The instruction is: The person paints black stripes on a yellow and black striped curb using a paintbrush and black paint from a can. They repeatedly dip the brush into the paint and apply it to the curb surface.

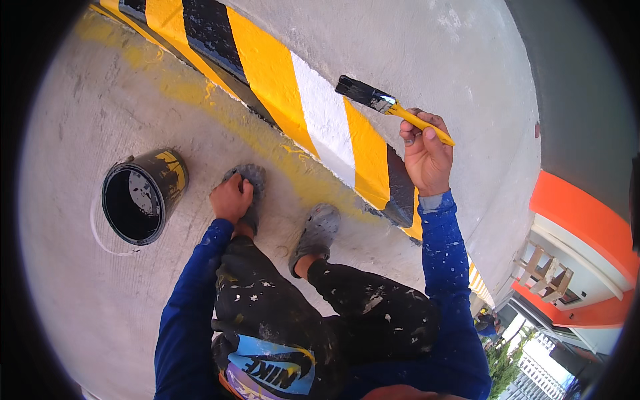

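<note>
A paintbrush (420, 120) with a yellow handle is pinched in my right hand (431, 157). Black paint coats its bristles, which point left above the top of a concrete kerb (330, 122) painted in yellow, black and white bands. Curled fingers and a bent wrist mark my left hand (231, 199), low over one of my grey clogs; whether it grips anything is hidden. To its left, a paint bucket (172, 172) leans its dark mouth towards me, with black paint inside and yellow smears on its outer wall. A pale wire handle (102, 239) hangs down at its side.
Yellow paint marks (240, 127) run along the concrete floor beside the kerb. My other clog (320, 227) stands close to the kerb's foot. At far right are an orange and white wall (565, 200), a wooden frame (545, 274) and a distant person (486, 322).
</note>
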Available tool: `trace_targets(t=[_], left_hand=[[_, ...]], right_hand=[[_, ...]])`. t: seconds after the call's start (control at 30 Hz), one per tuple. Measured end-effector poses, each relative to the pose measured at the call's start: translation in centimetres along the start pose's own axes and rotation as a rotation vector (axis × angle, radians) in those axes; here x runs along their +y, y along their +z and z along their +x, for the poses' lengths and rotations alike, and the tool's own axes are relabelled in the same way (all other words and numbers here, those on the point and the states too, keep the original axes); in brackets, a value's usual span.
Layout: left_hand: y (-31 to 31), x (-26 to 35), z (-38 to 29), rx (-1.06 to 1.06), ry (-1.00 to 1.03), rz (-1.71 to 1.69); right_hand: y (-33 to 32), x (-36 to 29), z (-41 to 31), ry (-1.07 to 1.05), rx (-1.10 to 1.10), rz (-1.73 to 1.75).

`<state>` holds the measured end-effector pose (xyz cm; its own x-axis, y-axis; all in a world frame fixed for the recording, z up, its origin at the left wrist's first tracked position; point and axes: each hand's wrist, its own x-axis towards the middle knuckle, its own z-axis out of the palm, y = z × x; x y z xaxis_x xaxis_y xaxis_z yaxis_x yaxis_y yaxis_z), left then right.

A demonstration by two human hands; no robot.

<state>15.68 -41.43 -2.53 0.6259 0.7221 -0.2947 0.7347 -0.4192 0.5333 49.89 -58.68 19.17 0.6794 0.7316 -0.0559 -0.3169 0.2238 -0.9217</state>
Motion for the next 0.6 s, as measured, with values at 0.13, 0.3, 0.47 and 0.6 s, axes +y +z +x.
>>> trace_targets(t=[0.13, 0.3, 0.47, 0.6], left_hand=[[-0.3, 0.2, 0.1, -0.008, 0.045, 0.030], [-0.4, 0.4, -0.2, -0.054, 0.221, 0.027], [-0.7, 1.4, 1.0, -0.027, 0.511, -0.045], [-0.2, 1.1, 1.9, -0.033, 0.567, -0.041]], right_hand=[[0.1, 1.9, 0.5, -0.177, -0.056, -0.185], [1.4, 3.7, 1.4, -0.126, -0.009, -0.302], [-0.4, 4.7, 3.0, -0.050, 0.007, -0.391], [-0.4, 3.8, 2.7, 0.025, 0.069, -0.477]])
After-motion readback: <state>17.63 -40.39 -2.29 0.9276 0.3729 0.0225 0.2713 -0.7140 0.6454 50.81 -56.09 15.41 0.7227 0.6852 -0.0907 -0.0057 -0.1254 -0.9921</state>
